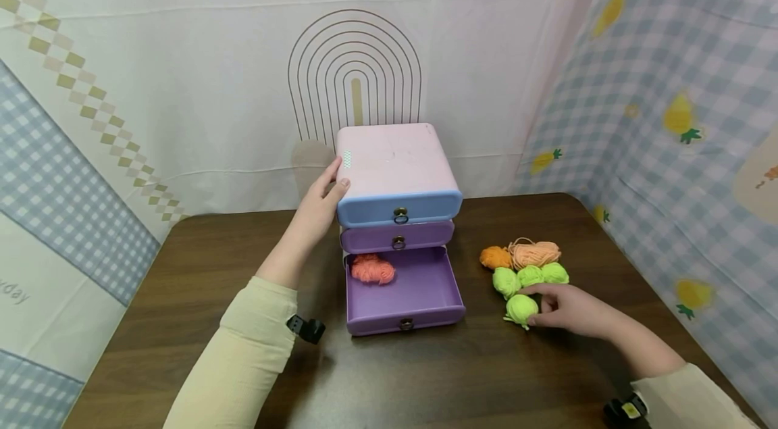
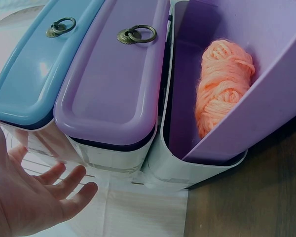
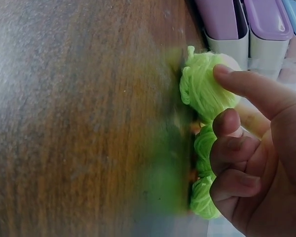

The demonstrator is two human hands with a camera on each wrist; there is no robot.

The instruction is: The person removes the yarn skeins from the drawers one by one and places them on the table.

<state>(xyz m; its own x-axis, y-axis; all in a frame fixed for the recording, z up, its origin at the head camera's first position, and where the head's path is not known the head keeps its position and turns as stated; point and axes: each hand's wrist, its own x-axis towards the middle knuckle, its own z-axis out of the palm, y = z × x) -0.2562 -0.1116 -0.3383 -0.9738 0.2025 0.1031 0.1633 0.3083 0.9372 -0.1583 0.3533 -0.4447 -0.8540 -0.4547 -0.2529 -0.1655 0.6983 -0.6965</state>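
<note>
Yarn balls were part sorted: one coral ball (image 1: 373,269) lay in the open bottom drawer (image 1: 419,288). Right hand (image 1: 568,309) pinched a green ball (image 1: 521,309); five more waited on the table (image 1: 425,375). Left hand (image 1: 320,203), fingers straight, steadied the drawer unit (image 1: 395,172).

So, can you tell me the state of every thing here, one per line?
Top blue drawer: closed.
Middle purple drawer: closed.
Bottom purple drawer: pulled open, holding one coral yarn ball.
Left hand: open, resting against the drawer unit's side.
Right hand: pinching a green yarn ball on the table.
Other yarn balls: lying loose together.
</note>
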